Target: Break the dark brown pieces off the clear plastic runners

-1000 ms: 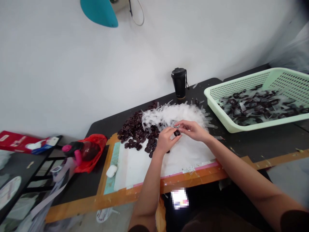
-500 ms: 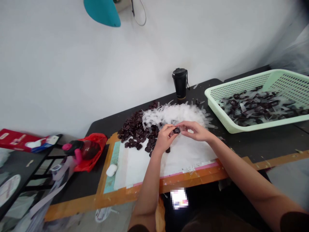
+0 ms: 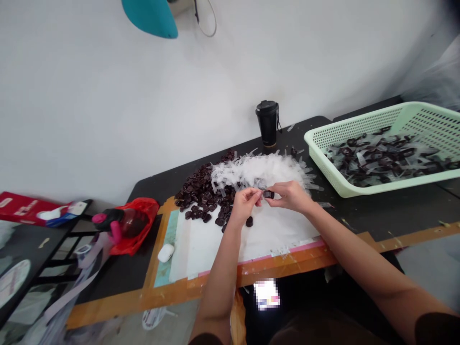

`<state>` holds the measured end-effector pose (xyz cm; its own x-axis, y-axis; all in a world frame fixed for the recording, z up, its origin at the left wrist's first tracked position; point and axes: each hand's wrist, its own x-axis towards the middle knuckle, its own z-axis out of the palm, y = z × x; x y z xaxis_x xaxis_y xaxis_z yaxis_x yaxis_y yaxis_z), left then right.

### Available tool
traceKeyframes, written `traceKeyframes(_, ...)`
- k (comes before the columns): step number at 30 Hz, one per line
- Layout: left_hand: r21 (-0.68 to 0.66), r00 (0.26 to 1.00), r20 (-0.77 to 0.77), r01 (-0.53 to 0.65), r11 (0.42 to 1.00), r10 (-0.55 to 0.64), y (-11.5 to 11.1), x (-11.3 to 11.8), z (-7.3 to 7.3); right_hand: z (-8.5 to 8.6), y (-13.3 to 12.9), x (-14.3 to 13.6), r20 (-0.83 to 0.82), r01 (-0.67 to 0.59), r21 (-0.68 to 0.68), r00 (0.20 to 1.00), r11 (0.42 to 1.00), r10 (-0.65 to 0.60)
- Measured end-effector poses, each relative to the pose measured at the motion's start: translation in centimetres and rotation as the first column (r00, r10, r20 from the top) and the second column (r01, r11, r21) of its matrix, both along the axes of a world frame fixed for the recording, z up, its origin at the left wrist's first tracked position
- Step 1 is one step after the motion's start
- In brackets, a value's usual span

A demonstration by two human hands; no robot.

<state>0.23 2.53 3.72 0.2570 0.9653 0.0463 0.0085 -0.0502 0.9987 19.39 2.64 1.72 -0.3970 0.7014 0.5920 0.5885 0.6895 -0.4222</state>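
Observation:
A small dark piece (image 3: pixel 268 194) is pinched between the thumb and fingers of my right hand (image 3: pixel 289 195). My left hand (image 3: pixel 247 203) is closed, its thumb and fingertips pressed together just left of that piece; what they grip is too small to make out. Behind both hands spreads a heap of translucent white strips (image 3: pixel 258 168). To its left is a pile of glossy dark pieces (image 3: pixel 201 189). One loose dark piece (image 3: pixel 249 221) lies on the white sheet (image 3: pixel 280 230) below my hands.
A light green basket (image 3: pixel 345 188) with dark pieces and strips stands at the right. A black cup (image 3: pixel 267 123) is by the wall. At the left are a white case (image 3: pixel 166 253), a red tray (image 3: pixel 153 211) with a bottle (image 3: pixel 129 222), and a red box (image 3: pixel 21 208).
The dark piece has shifted slightly right and is now between my right fingertips; before, it was at my left fingertips. My left fingers have closed together.

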Motion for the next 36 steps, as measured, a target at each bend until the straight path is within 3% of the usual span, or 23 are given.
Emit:
traceKeyframes(8, 0.007, 0.999, -0.048, 0.007, 1.000, -0.006, 0.2, -0.5, 0.3, 0.1, -0.1, -0.2, -0.039, -0.028, 0.039, 0.999, 0.999, 0.030)
traceKeyframes(13, 0.059, 1.000, -0.028, 0.000, 0.998, 0.002, 0.2, -0.3, -0.2, 0.4, -0.1, -0.2, -0.079, -0.048, -0.050, 0.996, 0.998, 0.044)
traceKeyframes(18, -0.010, 0.999, 0.033, -0.005, 1.000, 0.006, 0.1, 0.4, -0.6, 0.5, 0.0, -0.4, -0.132, -0.086, -0.202, 0.989, 0.976, 0.060)
traceKeyframes(22, -0.033, 0.997, 0.064, -0.038, 0.999, 0.040, 0.1, 0.7, -0.9, 0.8, 0.0, -0.5, -0.285, -0.216, -0.389, 0.953, 0.896, 0.106)
traceKeyframes(26, -0.112, 0.991, 0.126, -0.036, 0.993, 0.050, 0.2, 0.5, -0.8, 1.0, 0.2, -0.2, -0.470, -0.415, -0.522, 0.869, 0.745, 0.154)
traceKeyframes(29, -0.146, 0.985, 0.162, -0.033, 0.989, 0.057, 0.1, 0.3, -0.8, 0.9, 0.3, 0.1, -0.563, -0.519, -0.549, 0.809, 0.655, 0.169)
traceKeyframes(31, -0.167, 0.982, 0.177, -0.037, 0.985, 0.067, 0.1, 0.3, -0.7, 0.8, 0.3, 0.2, -0.583, -0.543, -0.541, 0.792, 0.642, 0.179)
traceKeyframes(36, -0.239, 0.969, 0.233, -0.021, 0.971, 0.079, -0.3, 0.6, -0.5, 0.7, 0.4, 0.6, -0.549, -0.512, -0.513, 0.813, 0.689, 0.195)
